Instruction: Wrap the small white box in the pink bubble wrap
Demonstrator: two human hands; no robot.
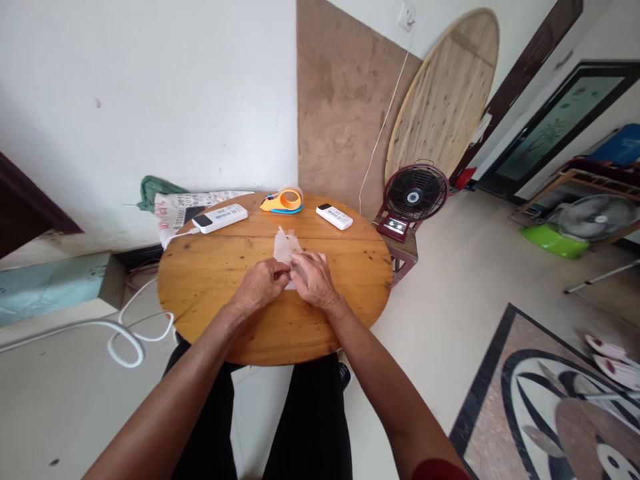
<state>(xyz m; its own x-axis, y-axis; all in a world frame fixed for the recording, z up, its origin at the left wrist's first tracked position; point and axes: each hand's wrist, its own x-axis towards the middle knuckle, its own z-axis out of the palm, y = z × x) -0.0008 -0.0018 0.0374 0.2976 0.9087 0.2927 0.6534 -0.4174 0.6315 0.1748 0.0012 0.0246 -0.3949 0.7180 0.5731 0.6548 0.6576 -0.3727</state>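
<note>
I'd steer small, even finger movements to avoid creasing the thin, whitish, translucent sheet [285, 244], which lies on the round brown wooden table [200, 273], partly beneath and beyond the fingers, the left hand [263, 283] pinching it, the right hand [315, 279] over it, its hold unclear to me

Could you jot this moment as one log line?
left hand: at pale sheet | right hand: over pale sheet | beyond: orange tape dispenser | beneath: wooden table
</note>
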